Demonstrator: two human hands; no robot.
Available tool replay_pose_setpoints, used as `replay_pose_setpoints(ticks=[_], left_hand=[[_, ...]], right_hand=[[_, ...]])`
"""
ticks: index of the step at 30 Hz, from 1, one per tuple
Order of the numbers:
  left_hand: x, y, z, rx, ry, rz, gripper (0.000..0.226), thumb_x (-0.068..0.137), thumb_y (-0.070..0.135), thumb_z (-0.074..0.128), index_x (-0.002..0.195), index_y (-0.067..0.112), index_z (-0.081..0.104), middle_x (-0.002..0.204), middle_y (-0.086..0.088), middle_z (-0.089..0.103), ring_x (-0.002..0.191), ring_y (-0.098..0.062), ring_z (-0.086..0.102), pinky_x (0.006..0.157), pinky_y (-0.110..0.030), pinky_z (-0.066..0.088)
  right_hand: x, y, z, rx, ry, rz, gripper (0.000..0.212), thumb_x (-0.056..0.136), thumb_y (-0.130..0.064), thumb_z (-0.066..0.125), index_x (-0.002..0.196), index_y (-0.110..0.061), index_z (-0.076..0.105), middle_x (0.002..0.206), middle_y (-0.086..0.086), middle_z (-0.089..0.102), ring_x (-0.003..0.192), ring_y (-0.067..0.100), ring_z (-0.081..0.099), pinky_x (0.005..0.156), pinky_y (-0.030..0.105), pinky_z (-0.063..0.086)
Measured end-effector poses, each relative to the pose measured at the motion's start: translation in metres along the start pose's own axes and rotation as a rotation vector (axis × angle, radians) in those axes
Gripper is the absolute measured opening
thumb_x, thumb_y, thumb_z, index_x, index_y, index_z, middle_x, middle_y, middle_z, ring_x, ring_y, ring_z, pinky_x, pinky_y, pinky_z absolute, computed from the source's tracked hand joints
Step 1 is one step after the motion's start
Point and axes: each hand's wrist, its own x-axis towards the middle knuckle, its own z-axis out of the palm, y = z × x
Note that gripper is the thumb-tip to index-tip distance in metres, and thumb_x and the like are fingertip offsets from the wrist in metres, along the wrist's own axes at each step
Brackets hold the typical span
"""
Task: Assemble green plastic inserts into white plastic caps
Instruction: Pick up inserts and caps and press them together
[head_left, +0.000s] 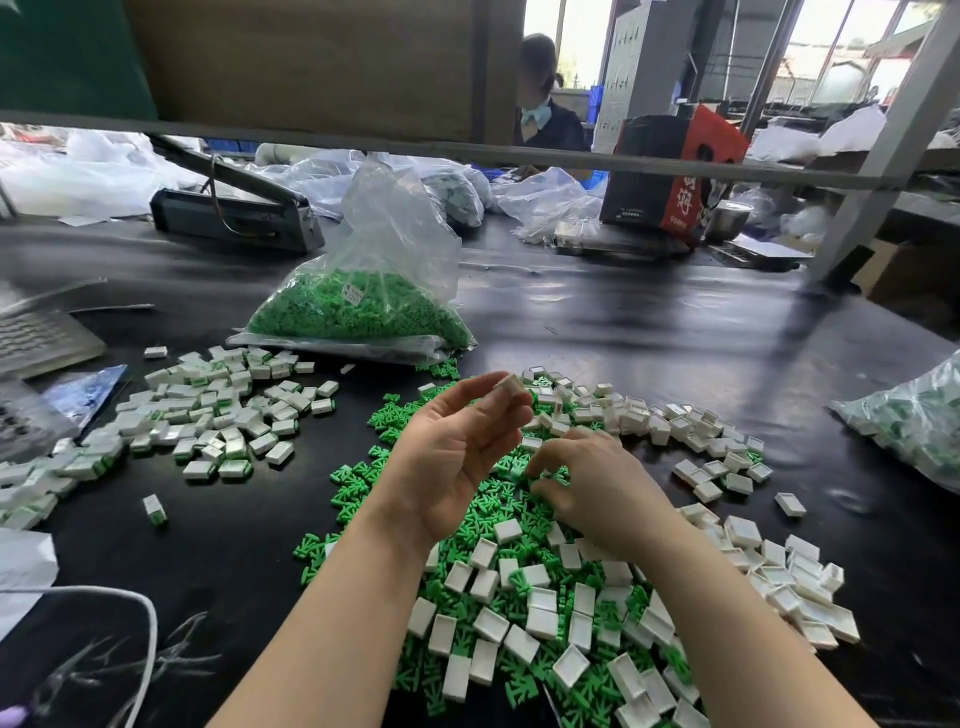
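My left hand is raised palm-up over the pile and pinches a white cap between thumb and fingertips. My right hand reaches down into the mixed heap, its thumb and forefinger closing round a green insert. Loose green inserts and empty white caps lie mixed under both hands. A heap of assembled caps, white with green showing, lies to the left.
A clear bag of green inserts stands behind the pile. Another bag of parts sits at the right edge. A heat sealer and a red-black box stand at the back. A person sits beyond. A white cable curls at bottom left.
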Motion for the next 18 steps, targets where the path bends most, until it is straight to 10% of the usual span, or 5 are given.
replay_pose_setpoints(ticks=[9,18], left_hand=[[0.002,0.000,-0.001,0.032,0.074,0.013,0.025,0.073,0.015,0.074,0.096,0.010,0.069,0.088,-0.007,0.073,0.073,-0.013,0.070,0.064,-0.020,0.057],[0.003,-0.001,-0.001,0.080,0.128,0.056,0.037,0.070,0.016,0.076,0.105,0.008,0.068,0.088,-0.007,0.074,0.074,-0.013,0.071,0.061,-0.020,0.056]], right_hand=[[-0.001,-0.004,-0.003,0.052,0.035,-0.026,0.012,0.090,-0.036,0.066,0.089,-0.030,0.056,0.100,-0.012,0.063,0.099,0.011,0.052,0.088,0.030,0.041],[-0.005,-0.008,-0.022,1.145,0.245,0.073,0.021,0.087,-0.006,0.069,0.103,-0.020,0.071,0.083,0.003,0.075,0.067,0.002,0.065,0.057,0.015,0.046]])
